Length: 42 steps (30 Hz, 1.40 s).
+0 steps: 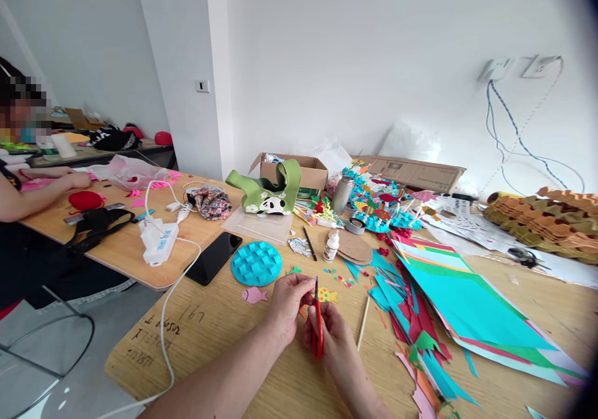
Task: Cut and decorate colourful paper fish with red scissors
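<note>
My right hand (334, 335) holds red-handled scissors (319, 338), their blades pointing away from me. Close beside the blades, my left hand (287, 304) is closed in a pinch; whatever it holds is too small or hidden to make out. A bit of orange shows between the hands. Just beyond them lies a yellow spotted paper fish (327, 295), partly covered. To the left are a pink paper fish (255, 294) and a turquoise disc (256, 263) with a raised pattern. Small coloured paper dots (340, 277) are scattered ahead, and a thin wooden stick (363, 324) lies at the right.
A white glue bottle (331, 246), black pencil (309, 243), phone (213, 258) and green panda bag (268, 195) stand or lie ahead. Paper scraps (397, 301) and coloured sheets (476, 294) spread rightward. A power strip (159, 243) trails its cable leftward. Another person (32, 188) works at left.
</note>
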### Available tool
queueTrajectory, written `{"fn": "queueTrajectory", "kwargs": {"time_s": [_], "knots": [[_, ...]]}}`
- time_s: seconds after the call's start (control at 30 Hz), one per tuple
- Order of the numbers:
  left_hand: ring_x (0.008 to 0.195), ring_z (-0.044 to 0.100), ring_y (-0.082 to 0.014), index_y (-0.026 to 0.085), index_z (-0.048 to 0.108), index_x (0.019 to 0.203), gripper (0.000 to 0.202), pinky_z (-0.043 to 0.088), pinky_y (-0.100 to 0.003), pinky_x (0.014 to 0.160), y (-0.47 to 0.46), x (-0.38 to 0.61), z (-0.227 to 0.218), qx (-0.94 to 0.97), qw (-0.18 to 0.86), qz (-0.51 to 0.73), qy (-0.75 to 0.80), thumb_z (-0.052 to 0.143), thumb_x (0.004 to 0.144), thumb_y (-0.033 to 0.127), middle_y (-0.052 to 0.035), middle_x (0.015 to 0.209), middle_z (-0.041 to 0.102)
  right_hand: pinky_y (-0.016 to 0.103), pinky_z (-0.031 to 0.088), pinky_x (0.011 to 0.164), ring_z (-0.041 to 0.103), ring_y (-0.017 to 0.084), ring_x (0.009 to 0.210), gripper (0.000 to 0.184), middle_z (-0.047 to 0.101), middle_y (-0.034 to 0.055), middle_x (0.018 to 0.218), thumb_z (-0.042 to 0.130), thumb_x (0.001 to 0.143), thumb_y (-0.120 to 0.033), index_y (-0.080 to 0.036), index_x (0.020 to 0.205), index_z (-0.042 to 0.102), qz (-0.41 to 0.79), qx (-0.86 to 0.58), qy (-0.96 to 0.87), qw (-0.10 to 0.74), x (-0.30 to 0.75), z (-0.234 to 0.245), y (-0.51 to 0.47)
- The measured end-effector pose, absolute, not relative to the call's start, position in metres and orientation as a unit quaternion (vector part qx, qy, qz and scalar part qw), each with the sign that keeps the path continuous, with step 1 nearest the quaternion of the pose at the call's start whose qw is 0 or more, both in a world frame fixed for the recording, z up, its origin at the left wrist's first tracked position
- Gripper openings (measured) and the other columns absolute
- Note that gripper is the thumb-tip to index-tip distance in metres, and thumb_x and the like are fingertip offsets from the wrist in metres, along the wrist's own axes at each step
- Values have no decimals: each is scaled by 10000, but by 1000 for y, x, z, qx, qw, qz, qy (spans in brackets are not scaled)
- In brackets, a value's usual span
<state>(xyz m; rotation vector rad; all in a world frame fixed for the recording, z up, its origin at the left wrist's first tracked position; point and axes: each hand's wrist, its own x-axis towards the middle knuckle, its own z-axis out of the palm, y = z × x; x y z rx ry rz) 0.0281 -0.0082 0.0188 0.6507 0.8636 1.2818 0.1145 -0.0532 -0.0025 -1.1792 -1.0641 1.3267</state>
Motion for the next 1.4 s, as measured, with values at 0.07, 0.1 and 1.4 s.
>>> {"fn": "queueTrajectory", "kwargs": {"time_s": [0.07,0.1,1.4], "knots": [[511,439,-82,130,584,577,202,343,-217,512,-8,28,19,287,669,567,385,738,550,258,12,539,523,231,335,425,428,98,441,507,470,-51,538,639,649,-668,-187,715,493,553,-485,-443,513,115,-2,-53],[512,441,-82,129,586,584,195,343,-217,511,-8,28,19,287,670,565,386,733,551,253,11,543,525,230,334,426,429,99,441,501,475,-49,537,634,659,-664,-186,716,493,551,-485,-446,512,115,-3,-54],[516,448,-74,111,617,635,173,363,-214,527,-3,24,15,320,659,554,396,716,587,244,2,567,543,218,333,426,468,97,449,513,487,-45,546,622,666,-664,-180,730,467,571,-485,-451,485,116,5,-55]]}}
